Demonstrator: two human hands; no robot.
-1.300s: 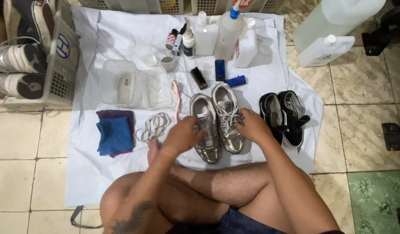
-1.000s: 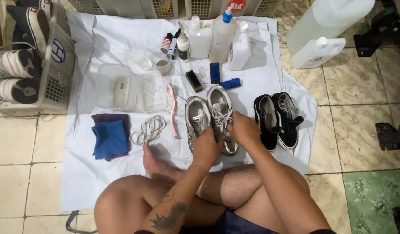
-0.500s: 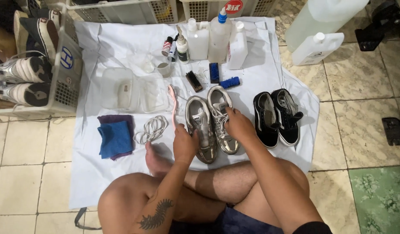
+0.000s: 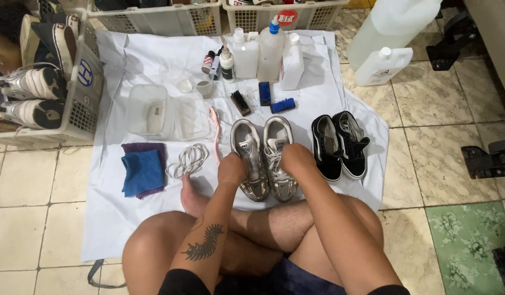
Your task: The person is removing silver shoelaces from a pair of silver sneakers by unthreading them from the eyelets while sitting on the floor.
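At frame centre, on the white sheet (image 4: 126, 218), the left hand (image 4: 232, 170) and right hand (image 4: 296, 158) rest curled on the silver shoes (image 4: 263, 155), apparently at the laces, though their fingertips' grip can't be made out, with brushes (image 4: 263, 98) and bottles (image 4: 263, 54) just above within reach.

both hands, left hand (image 4: 232, 169) and right hand (image 4: 296, 158), rest on the silver sneakers (image 4: 263, 155) on the white sheet (image 4: 154, 60).

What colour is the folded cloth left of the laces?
Blue cloth, lying on a purple one; clearest in the head view.
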